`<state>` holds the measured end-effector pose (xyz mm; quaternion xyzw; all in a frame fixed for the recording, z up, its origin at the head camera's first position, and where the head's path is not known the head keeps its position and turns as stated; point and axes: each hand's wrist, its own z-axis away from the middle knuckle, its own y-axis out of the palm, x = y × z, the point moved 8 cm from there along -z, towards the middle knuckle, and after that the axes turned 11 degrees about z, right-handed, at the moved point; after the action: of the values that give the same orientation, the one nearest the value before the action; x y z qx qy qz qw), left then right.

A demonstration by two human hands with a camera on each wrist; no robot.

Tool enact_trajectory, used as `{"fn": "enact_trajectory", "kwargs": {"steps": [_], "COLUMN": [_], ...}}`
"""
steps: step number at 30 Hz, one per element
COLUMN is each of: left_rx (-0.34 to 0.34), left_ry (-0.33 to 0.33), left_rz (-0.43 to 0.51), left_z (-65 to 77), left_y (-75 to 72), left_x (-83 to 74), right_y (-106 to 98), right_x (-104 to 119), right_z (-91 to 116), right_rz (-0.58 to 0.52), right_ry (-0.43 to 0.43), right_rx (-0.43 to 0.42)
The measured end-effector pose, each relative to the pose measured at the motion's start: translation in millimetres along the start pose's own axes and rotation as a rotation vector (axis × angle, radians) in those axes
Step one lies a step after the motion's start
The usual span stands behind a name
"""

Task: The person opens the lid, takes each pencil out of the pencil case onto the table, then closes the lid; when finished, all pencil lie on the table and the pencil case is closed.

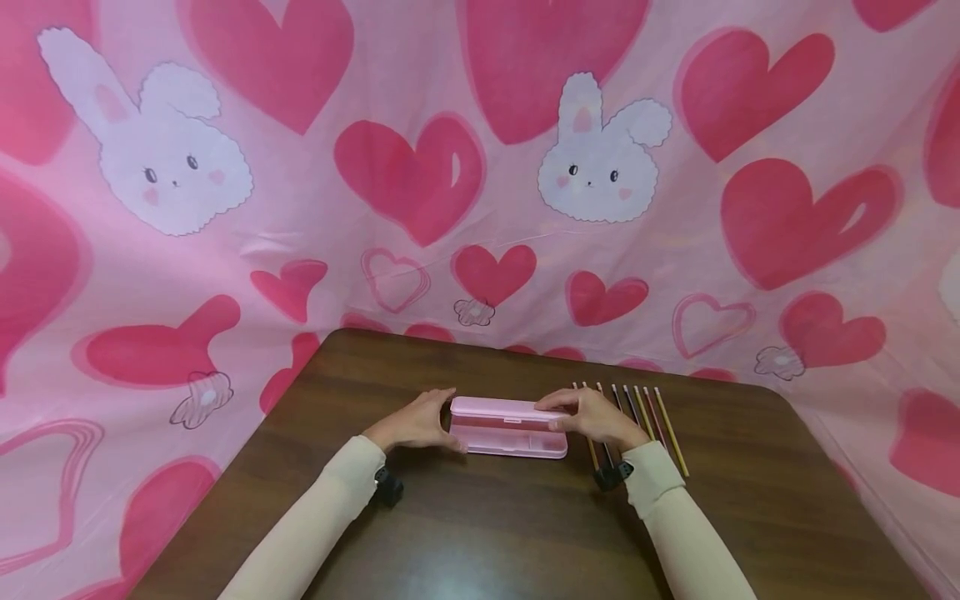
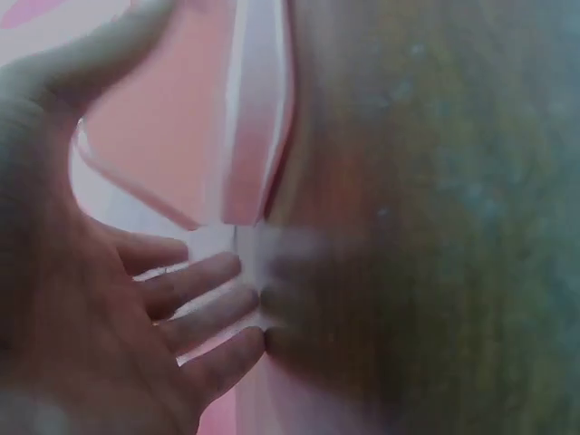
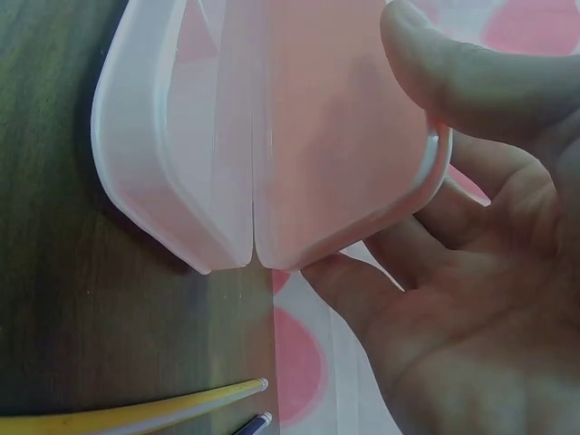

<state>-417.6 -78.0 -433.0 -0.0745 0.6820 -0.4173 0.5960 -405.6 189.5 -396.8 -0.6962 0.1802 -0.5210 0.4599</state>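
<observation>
A pink plastic pencil case [image 1: 510, 447] lies on the table with its hinged lid [image 1: 487, 407] raised partway. My right hand [image 1: 592, 414] pinches the lid at its right end; in the right wrist view the thumb [image 3: 453, 77] is on the lid's edge and the fingers are behind it. At the case's left end is my left hand [image 1: 420, 423], thumb toward the front. Its fingers [image 2: 208, 281] look extended beside the case in the left wrist view, though blur hides whether they touch it. Inside the case, the visible part of the base shows no pencils.
Several pencils [image 1: 670, 432] lie side by side to the right of the case, some partly beneath the right hand and wrist. The brown wooden table [image 1: 465, 525] meets a pink cloth backdrop [image 1: 510, 225] with hearts and rabbits at its far edge.
</observation>
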Motion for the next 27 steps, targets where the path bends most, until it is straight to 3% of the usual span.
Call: {"fn": "enact_trajectory", "kwargs": {"steps": [7,15,22,27], "left_rx": [0.047,0.058,0.057,0.049], "left_ry": [0.026,0.117,0.088,0.107], "left_rz": [0.113,0.020,-0.015,-0.037], "left_z": [0.4,-5.0,-6.8,-8.0], "left_y": [1.6,8.0,7.6,9.9], "left_x": [-8.4,-23.9,-26.5,-26.9], "right_y": [4,9,16,18], "right_x": [1,2,8,9], "right_z": [0,4,10,12], "right_rz": [0.011,0.061,0.122,0.116], "right_ry": [-0.013,0.004,-0.036,-0.019], "right_rx": [0.002,-0.033,-0.049,-0.048]}}
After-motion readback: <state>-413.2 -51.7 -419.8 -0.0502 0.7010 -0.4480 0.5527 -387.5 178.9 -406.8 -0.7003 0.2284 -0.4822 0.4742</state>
